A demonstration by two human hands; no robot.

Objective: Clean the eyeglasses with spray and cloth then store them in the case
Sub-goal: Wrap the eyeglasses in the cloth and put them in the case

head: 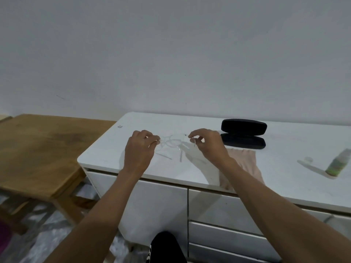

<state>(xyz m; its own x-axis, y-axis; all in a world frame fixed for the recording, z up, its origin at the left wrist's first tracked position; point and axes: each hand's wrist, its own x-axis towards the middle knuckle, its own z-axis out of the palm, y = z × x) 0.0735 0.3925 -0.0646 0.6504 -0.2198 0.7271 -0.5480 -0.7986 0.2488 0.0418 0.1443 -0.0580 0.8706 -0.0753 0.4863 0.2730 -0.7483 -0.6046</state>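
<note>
You pinch the clear-framed eyeglasses (171, 142) at each end, left hand (139, 149) and right hand (206, 144), above the cabinet top's (275, 168) left end. That thin frame could twist or slip from such light grips.

The right half of the white cabinet top (284, 168) is taken up by the open black case (243, 133), pink cloth (245, 160) and spray bottle (339, 163). Bare surface is left along the near left edge

White drawer cabinet (163, 198), wooden side table (38, 149) beside it; plain grey wall (171, 54)
</note>
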